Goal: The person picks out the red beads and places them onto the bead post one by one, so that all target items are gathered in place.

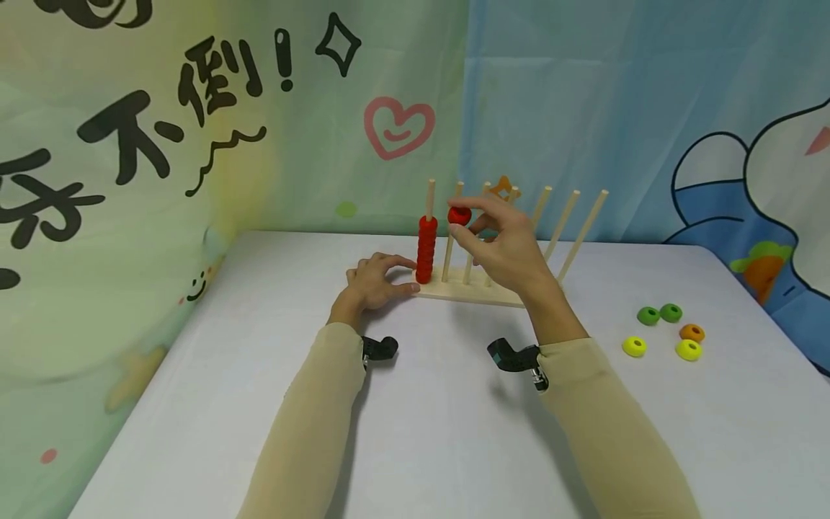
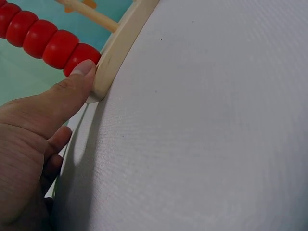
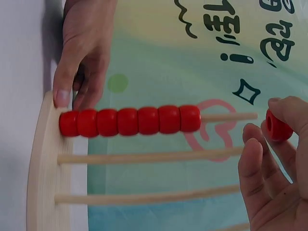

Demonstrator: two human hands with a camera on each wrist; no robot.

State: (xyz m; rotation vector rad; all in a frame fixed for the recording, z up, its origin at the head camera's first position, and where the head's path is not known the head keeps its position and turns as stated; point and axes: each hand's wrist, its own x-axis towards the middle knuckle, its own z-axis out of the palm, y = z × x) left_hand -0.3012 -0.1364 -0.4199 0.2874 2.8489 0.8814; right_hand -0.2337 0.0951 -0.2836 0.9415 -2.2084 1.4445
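Observation:
A wooden bead rack has a flat base (image 1: 454, 291) and a row of upright pegs (image 1: 586, 227). The leftmost peg (image 3: 228, 117) carries a column of red beads (image 1: 425, 251), its upper end bare. My right hand (image 1: 509, 245) pinches a single red bead (image 3: 280, 127) between thumb and fingertips. In the right wrist view that bead hangs just off the leftmost peg's tip, its hole showing. At the rack's left end, my left hand (image 1: 376, 280) grips the base, the thumb (image 2: 82, 72) beside the lowest red bead.
To the right on the white table (image 1: 441, 418) lie loose beads: green ones (image 1: 648, 316), yellow ones (image 1: 634, 347) and an orange one (image 1: 692, 332). A printed cloth backdrop (image 1: 558, 94) stands behind the table. The other pegs rise close around my right hand.

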